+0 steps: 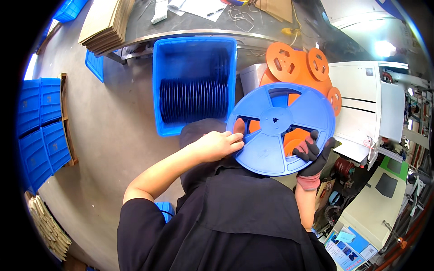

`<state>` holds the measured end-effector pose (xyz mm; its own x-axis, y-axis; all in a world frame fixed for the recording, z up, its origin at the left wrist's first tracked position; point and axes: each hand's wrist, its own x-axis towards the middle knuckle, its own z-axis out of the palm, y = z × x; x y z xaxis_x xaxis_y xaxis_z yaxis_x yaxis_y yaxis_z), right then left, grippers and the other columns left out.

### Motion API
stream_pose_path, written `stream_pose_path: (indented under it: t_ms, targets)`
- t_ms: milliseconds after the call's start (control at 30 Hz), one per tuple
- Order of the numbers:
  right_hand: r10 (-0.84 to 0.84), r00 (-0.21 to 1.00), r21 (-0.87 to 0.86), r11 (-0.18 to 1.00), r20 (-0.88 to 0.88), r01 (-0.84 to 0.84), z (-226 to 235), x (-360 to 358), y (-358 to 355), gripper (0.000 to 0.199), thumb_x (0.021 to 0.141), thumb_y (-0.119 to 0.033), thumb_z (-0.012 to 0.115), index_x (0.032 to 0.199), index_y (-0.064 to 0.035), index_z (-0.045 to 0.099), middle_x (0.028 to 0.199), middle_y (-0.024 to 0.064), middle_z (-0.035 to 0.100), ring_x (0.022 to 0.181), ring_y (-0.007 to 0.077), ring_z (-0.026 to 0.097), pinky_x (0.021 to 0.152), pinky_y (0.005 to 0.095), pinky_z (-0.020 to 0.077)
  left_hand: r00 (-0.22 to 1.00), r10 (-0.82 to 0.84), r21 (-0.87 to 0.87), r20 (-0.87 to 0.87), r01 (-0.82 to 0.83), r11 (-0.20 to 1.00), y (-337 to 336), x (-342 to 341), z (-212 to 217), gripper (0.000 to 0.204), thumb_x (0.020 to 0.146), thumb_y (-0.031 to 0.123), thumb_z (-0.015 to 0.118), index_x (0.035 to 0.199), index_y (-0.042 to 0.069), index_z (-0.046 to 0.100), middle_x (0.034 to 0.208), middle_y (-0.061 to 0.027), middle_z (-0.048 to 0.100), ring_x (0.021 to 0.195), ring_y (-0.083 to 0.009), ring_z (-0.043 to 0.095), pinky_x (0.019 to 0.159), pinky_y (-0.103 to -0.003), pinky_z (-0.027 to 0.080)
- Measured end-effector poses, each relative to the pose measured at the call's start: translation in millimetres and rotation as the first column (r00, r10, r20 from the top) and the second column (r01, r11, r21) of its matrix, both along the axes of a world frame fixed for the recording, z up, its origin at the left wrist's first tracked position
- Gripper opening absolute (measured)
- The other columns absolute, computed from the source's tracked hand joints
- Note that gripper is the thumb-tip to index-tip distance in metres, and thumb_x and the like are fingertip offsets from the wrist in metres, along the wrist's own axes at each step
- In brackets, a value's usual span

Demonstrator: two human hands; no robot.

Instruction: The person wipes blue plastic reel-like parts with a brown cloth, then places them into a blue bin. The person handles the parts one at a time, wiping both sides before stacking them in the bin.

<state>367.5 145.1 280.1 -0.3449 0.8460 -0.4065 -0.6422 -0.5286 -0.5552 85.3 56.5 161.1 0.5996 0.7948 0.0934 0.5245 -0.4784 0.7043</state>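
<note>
Reel, blue, flat and round with spoke-shaped cutouts around a small hub, was held up in front of the person's chest, face toward the camera, and it serves as the landmark for everything else. Behind it and to its left stood a blue plastic crate on the grey floor, with a row of dark blue reels standing on edge inside. Further beyond the reel, past the crate, ran a metal worktable with a stack of flat cardboard sheets on its left end. To the reel's right stood a white machine cabinet. Well to the reel's left, at the edge of the view, blue bins were stacked together. Just behind the reel's upper right rim, several orange reels were piled, some of their orange showing through the blue reel's cutouts.

The left hand, bare, rested against the reel's left rim with fingers nearly straight and laid flat on its face, steadying rather than wrapping it. The right hand, in a black glove with a red cuff, supported the reel's lower right edge from behind, with its fingers curled through a cutout and closed on the plastic.
</note>
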Motion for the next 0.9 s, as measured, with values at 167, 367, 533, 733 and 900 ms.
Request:
stream_pose_path:
  t_ms: [167, 367, 533, 733, 900]
  targets:
    - [0.029, 0.915, 0.152, 0.983, 0.403, -0.099, 33, -26, 25, 0.078, 0.092, -0.064, 0.044, 0.129, 0.0054, 0.047, 0.097, 0.0112, 0.066, 0.069, 0.0166, 0.061, 0.066, 0.0305, 0.0494, 0.941, 0.166, -0.051, 0.296, -0.158, 0.986, 0, 4, 3, 0.040, 0.073, 0.004, 0.064, 0.112, 0.005, 0.056, 0.119, -0.0097, 0.059, 0.095, -0.0266, 0.063, 0.072, -0.034, 0.055]
    - [0.172, 0.609, 0.161, 0.877, 0.774, -0.452, 10, 3, 25, 0.063, 0.097, -0.052, 0.041, 0.120, 0.0052, 0.052, 0.094, 0.0158, 0.066, 0.065, 0.0148, 0.060, 0.061, 0.0262, 0.0475, 0.338, 0.872, -0.929, 0.354, 0.016, 0.371, -14, -6, -19, 0.030, 0.089, 0.004, 0.053, 0.118, 0.001, 0.057, 0.103, -0.0106, 0.064, 0.082, -0.0114, 0.063, 0.067, -0.026, 0.052]
    - [0.324, 0.141, -0.283, 0.926, 0.936, -0.249, -17, 31, 8, 0.027, 0.087, -0.017, 0.066, 0.108, -0.0014, 0.062, 0.095, 0.0137, 0.064, 0.068, 0.0153, 0.062, 0.062, 0.0266, 0.0485, 0.025, 0.901, -0.892, 0.433, 0.154, 0.425, -15, -37, -41, 0.035, 0.088, 0.019, 0.061, 0.118, 0.001, 0.057, 0.110, -0.0123, 0.065, 0.084, -0.0132, 0.061, 0.067, -0.022, 0.048]
    - [-0.015, -0.025, 0.004, 0.927, 1.000, -0.374, -50, 87, -4, 0.022, 0.087, -0.013, 0.063, 0.101, 0.0037, 0.064, 0.126, 0.0085, 0.055, 0.071, 0.0134, 0.064, 0.054, 0.0253, 0.0446, -0.116, 0.882, -0.852, 0.457, 0.226, 0.471, -16, -56, -55, 0.034, 0.087, 0.020, 0.063, 0.116, 0.001, 0.058, 0.106, -0.0128, 0.065, 0.094, -0.0196, 0.065, 0.081, -0.029, 0.053]
    - [0.150, 0.396, -0.111, 0.987, 0.906, -0.119, -36, 82, -8, 0.027, 0.092, -0.022, 0.057, 0.108, -0.0007, 0.063, 0.105, 0.0068, 0.065, 0.074, 0.0106, 0.064, 0.047, 0.0220, 0.0380, -0.170, 0.886, -0.824, 0.432, 0.325, 0.464, -17, -63, -75, 0.029, 0.088, 0.017, 0.063, 0.113, 0.003, 0.060, 0.105, -0.0136, 0.065, 0.093, -0.0211, 0.065, 0.081, -0.031, 0.054]
